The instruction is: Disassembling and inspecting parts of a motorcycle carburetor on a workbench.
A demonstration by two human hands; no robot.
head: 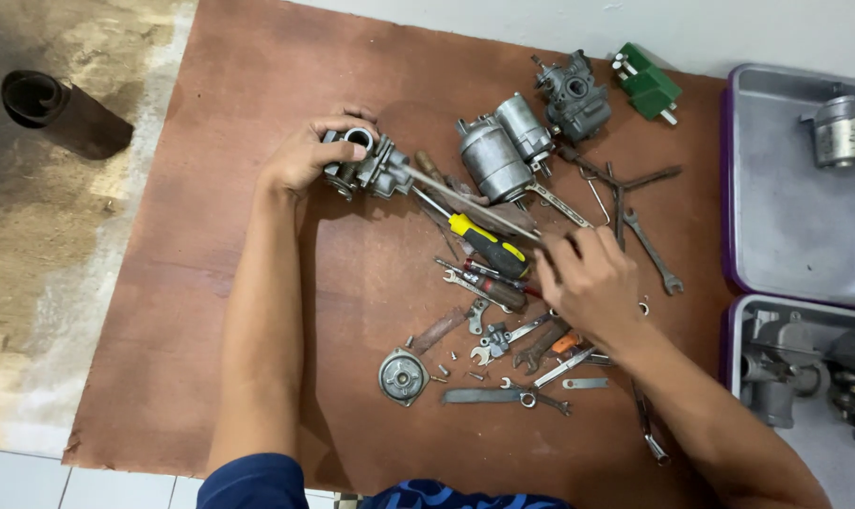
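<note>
A green box-shaped part is lying at the brown board's far edge. The left hand is gripping a grey carburetor against the board, arm stretched forward. The right hand is clenching what is probably a long screwdriver, its tip meeting the carburetor.

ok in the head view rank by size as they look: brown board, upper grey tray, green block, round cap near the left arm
1. brown board, by far the largest
2. upper grey tray, partly cut off by the frame
3. and 4. green block and round cap look about alike; no ranking between them.
</note>
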